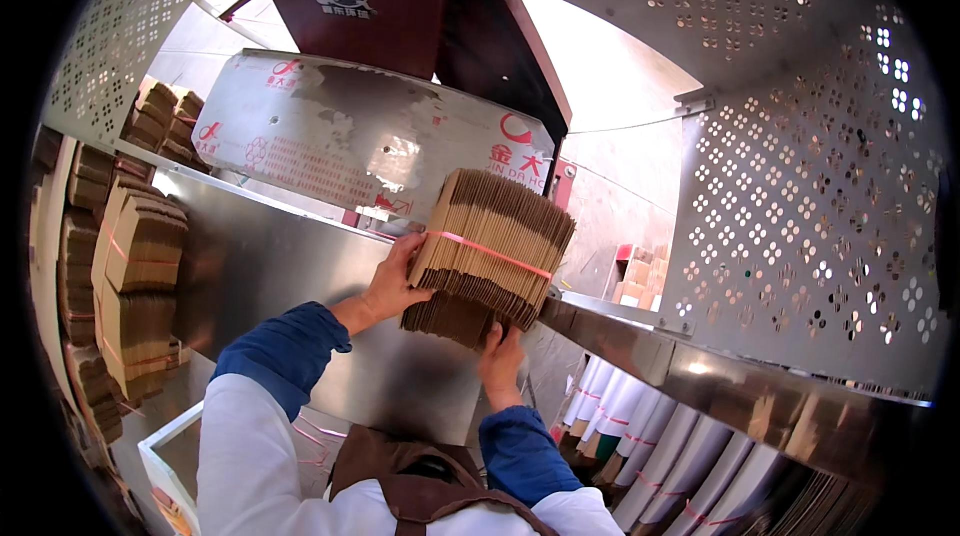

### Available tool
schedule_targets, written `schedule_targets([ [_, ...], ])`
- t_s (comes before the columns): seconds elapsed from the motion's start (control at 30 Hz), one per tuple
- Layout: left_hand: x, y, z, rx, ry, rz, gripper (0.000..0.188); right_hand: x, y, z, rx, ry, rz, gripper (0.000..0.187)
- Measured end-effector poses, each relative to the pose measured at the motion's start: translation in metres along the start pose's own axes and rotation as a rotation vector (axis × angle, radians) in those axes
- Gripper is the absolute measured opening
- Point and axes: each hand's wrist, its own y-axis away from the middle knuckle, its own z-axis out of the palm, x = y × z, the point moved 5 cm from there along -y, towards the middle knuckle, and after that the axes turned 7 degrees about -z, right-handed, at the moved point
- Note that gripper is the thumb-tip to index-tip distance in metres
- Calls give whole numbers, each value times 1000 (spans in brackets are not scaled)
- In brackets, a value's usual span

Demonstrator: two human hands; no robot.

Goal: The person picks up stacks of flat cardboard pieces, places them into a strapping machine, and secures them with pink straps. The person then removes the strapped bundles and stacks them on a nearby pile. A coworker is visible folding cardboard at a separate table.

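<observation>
A thick bundle of folded brown cardboard sheets [485, 216] is held tilted over a steel worktop, its ridged edges facing up. Around its middle runs a pink strap [500, 255]. My left hand [388, 284] grips the bundle's left side, with the thumb on the near part and the fingers going around the far left side. From below, my right hand [500, 361] grasps the near right corner. Some of its fingers are hidden under the cardboard.
The steel worktop [260, 276] lies beneath, with a maroon machine column [360, 6] and a scuffed metal panel [340, 136] beyond it. Strapped cardboard bundles [140, 266] are stacked at the left. Perforated metal guards [790, 206] flank the right; below them stand several wrapped white rolls [655, 441].
</observation>
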Motion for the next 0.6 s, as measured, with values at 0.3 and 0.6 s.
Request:
schedule_targets([
  [0.3, -1, 21, 0, 54, 97, -35, 87, 25, 9, 12, -124, 65, 27, 46],
  [0.6, 14, 119, -12, -203, 200, -35, 119, -33, 51, -52, -385, -451, 19, 108],
])
